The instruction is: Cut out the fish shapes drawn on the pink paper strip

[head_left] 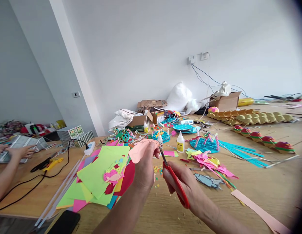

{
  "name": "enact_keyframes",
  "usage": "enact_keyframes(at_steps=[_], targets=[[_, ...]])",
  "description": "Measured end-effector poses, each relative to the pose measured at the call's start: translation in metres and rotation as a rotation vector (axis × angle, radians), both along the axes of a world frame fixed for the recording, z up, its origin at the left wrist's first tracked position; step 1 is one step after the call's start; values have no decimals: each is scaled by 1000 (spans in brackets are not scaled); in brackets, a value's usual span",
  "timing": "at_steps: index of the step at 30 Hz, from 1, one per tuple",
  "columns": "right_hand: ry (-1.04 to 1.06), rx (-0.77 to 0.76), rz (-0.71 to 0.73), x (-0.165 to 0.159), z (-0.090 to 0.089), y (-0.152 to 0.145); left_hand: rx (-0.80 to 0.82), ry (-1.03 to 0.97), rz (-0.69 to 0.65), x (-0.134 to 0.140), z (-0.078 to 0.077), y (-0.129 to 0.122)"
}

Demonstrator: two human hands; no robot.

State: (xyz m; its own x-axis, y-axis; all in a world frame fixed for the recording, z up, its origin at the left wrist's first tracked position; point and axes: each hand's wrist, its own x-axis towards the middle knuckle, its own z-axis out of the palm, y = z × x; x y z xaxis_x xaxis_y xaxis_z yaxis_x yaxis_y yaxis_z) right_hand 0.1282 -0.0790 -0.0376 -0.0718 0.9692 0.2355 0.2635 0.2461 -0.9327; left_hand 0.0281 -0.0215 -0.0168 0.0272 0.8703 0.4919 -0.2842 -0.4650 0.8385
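Note:
My left hand [147, 167] is closed on a piece of pale pink paper [138, 151], which bears faint drawn lines. Red-handled scissors [176, 185] are gripped in my right hand [187, 185], their blades pointing up and left at the paper's right edge. Whether the blades are cutting into it I cannot tell. Left of my hands lies a stack of coloured paper sheets [102, 165], topped by small pink fish cut-outs [114, 177]. A grey-blue fish cut-out [208, 181] rests right of my right hand, near pink paper scraps [206, 161].
Glue bottles [180, 143] stand beyond my hands, beside a blue decorated base [204, 143]. Egg-carton strips [263, 138] and blue paper strips [245, 152] lie to the right. At far left, another person's hands [19, 152] touch a grey object. A black phone [64, 222] lies at the near edge.

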Motion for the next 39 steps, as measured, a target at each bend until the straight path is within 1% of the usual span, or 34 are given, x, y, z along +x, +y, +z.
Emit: enact_keyframes(at_steps=[3, 9, 15, 21, 27, 33, 39], targets=[[16, -10, -3, -1, 0, 1, 7, -49, -5, 3, -1, -3], [51, -4, -34, 1, 7, 0, 2, -129, -3, 13, -4, -8], [68, 21, -46, 4, 9, -2, 17, -127, -37, 16, -8, -10], [83, 62, -20, 6, 7, 1, 14, -137, -77, 16, -9, -12], [9, 97, -57, 8, 3, 5, -30, -142, -128, 17, -5, -13], [27, 87, -47, 9, 4, 6, -57, -149, -170, 18, -5, -13], [77, 79, -35, 8, 5, 4, -72, -157, -168, 19, -5, -14]])
